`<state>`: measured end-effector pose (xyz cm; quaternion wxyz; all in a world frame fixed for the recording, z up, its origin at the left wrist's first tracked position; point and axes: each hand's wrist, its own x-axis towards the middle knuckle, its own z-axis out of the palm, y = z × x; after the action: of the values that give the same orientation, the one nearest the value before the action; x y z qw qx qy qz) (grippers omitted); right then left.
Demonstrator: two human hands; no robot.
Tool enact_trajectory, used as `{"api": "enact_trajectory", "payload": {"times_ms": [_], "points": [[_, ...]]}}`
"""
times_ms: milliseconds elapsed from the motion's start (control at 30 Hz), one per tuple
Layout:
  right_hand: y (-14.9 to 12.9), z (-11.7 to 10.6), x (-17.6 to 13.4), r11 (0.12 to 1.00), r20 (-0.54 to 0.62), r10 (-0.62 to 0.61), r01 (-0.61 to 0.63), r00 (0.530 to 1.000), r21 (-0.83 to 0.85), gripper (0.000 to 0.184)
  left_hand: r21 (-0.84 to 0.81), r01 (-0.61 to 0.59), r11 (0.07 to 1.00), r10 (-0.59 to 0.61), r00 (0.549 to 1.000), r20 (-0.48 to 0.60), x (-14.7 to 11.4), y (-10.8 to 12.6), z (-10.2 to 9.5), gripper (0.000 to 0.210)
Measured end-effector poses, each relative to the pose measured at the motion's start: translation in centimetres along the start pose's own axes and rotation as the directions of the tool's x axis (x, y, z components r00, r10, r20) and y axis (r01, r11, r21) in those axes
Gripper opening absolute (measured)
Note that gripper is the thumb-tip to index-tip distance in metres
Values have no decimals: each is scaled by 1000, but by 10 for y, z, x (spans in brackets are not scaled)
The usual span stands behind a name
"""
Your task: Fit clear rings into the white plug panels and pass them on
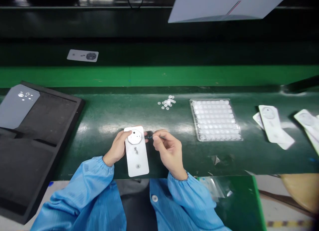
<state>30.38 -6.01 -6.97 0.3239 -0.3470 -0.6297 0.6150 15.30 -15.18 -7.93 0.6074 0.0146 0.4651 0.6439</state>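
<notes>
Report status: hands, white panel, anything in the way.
Left hand holds white panel. Right hand pinches small dark piece beside it. No obstruction seen; loose discs and tray apart from hands.

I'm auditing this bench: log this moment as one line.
left hand: holds white panel; right hand: pinches small dark item; clear tray: right of hands

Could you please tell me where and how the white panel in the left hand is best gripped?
I'd likely grip the white panel across its upper part, the left hand coming from the left: the panel looks thin, flat and narrow enough that the fingertips reach past its right edge from behind.
</notes>
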Motion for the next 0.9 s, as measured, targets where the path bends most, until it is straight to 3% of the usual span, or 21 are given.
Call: {"api": "enact_trajectory", "payload": {"times_ms": [100,200,233,300,367,467,567,633,733,833,900], "points": [[0,-47,-15,996,-54,16,-12,998,85,24,13,1,1000,-1,1000,9,-2,6,3,62],[7,-132,-57,997,-262,44,-25,964,79,35,47,-27,999,28,999,-38,-1,11,6,74],[12,-162,-77,997,-365,76,-68,928,35,39,71,-38,997,42,998,-54,0,11,7,75],[28,-213,-118,970,-588,126,-223,799,-94,50,136,-62,989,71,995,-64,1,12,8,78],[50,-244,-152,916,-709,162,-372,686,-150,53,210,-76,975,90,994,-56,3,11,10,81],[88,-255,-176,801,-799,224,-572,558,-175,49,289,-90,953,108,993,-48,8,10,15,85],[118,-250,-176,667,-853,272,-726,445,-166,30,315,-117,942,129,991,-20,15,9,24,84],[130,-248,-172,595,-870,294,-788,395,-157,20,317,-146,937,154,988,1,21,8,30,81],[137,-249,-167,558,-864,317,-813,391,-163,20,323,-190,927,200,980,3,28,5,39,72],[134,-248,-160,605,-845,289,-769,451,-204,17,360,-185,915,194,981,12,32,4,47,62],[125,-244,-156,671,-842,207,-699,498,-249,13,399,-194,896,203,979,20,35,3,55,59]]}}
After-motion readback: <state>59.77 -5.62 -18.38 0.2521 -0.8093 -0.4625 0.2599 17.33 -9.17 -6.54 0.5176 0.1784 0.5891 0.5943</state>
